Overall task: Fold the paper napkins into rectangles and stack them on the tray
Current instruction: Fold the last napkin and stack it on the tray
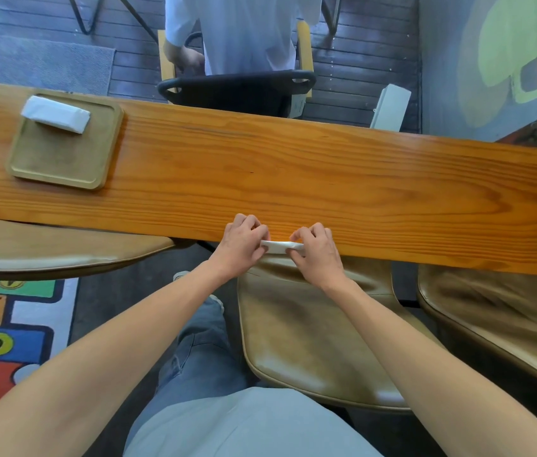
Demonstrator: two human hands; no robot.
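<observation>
A white folded paper napkin lies at the near edge of the long wooden table. My left hand pinches its left end and my right hand pinches its right end, fingers curled over it. Only a narrow white strip shows between the hands. Far to the left stands a square wooden tray, and a stack of folded white napkins rests on its far part.
A person in a white shirt sits across the table on a black chair. Tan padded seats stand under the near edge. A white box leans behind the table. A colourful rug covers the floor at left.
</observation>
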